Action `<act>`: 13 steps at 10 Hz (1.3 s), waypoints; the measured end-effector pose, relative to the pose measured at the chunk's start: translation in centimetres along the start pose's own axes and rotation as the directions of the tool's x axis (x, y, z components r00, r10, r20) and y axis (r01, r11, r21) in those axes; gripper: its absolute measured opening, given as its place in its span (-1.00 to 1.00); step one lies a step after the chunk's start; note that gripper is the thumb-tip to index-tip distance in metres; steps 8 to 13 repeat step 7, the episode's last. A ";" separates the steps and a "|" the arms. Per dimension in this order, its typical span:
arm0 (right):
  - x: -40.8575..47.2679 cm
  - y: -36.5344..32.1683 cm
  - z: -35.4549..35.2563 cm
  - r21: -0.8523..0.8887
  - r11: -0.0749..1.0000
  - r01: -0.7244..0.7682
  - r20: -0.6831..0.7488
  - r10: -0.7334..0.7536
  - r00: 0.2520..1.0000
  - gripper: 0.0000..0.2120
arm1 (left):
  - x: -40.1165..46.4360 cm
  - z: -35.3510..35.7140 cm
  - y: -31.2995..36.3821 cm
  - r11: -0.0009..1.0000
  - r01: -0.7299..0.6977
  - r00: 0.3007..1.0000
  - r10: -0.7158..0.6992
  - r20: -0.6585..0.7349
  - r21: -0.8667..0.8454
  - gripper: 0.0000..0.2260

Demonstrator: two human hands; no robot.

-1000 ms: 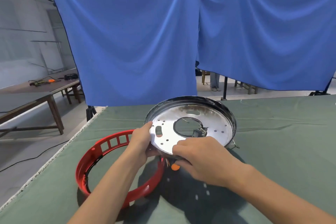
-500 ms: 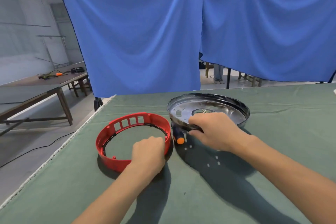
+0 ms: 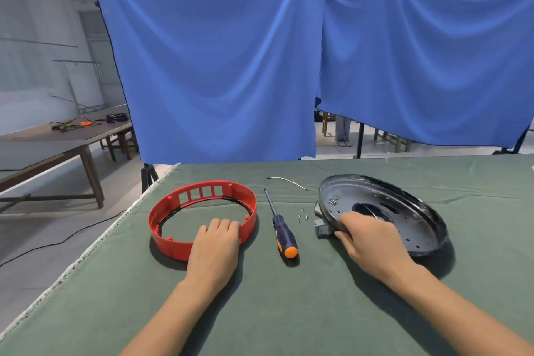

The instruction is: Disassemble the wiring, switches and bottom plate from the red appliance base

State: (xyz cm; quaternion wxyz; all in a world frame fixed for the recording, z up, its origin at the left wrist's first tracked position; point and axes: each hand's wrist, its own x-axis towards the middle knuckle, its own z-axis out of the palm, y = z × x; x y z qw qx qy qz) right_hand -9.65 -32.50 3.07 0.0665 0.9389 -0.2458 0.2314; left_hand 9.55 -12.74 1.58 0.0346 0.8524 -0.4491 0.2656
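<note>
**Ring and plate lie apart, one hand on each**

The red ring (image 3: 202,211) lies flat on the green tabletop (image 3: 289,312), at its left part. Slotted openings show in the ring's far wall; a dark wire or gasket runs along its inner edge. The left hand (image 3: 216,246) rests on the ring's near rim, fingers curled over the edge and gripping it.

The metal plate (image 3: 404,211) sits well to the right, a round dish with a central hole and small perforations; its near side is tilted up off the cloth. The right hand (image 3: 370,240) grips the plate's near-left rim, thumb below and fingers over the edge. A small grey block (image 3: 322,227), likely a switch, sits just beside that rim, touching the cloth.

Between ring and plate lies a screwdriver (image 3: 281,228), tip pointing away, dark handle with an orange end nearest the person. A few loose screws (image 3: 302,214) are scattered between screwdriver and plate; more screws lie inside the plate. A thin wire (image 3: 286,180) lies farther back.

Blue cloth (image 3: 216,66) hangs behind the tabletop. A wooden table (image 3: 43,153) stands at far left.
</note>
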 end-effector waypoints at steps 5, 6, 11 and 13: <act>1.7 -2.0 2.5 0.086 0.996 0.002 -0.112 0.008 0.994 -0.67 | -0.1 0.1 0.7 0.976 0.022 0.984 -0.059 -0.167 -0.218 -0.86; 1.6 -2.0 2.3 0.089 0.996 -0.020 -0.139 0.032 0.990 -0.69 | -0.5 -1.0 0.5 0.977 -0.058 0.962 0.000 -0.273 -0.205 -0.84; 1.4 -2.5 1.3 0.206 0.978 0.027 -0.251 0.026 0.968 -0.77 | -2.2 -1.2 1.4 0.934 -0.176 0.961 0.095 -0.260 -0.312 -0.81; 1.4 -2.5 1.3 0.206 0.978 0.027 -0.251 0.026 0.968 -0.77 | -2.2 -1.2 1.4 0.934 -0.176 0.961 0.095 -0.260 -0.312 -0.81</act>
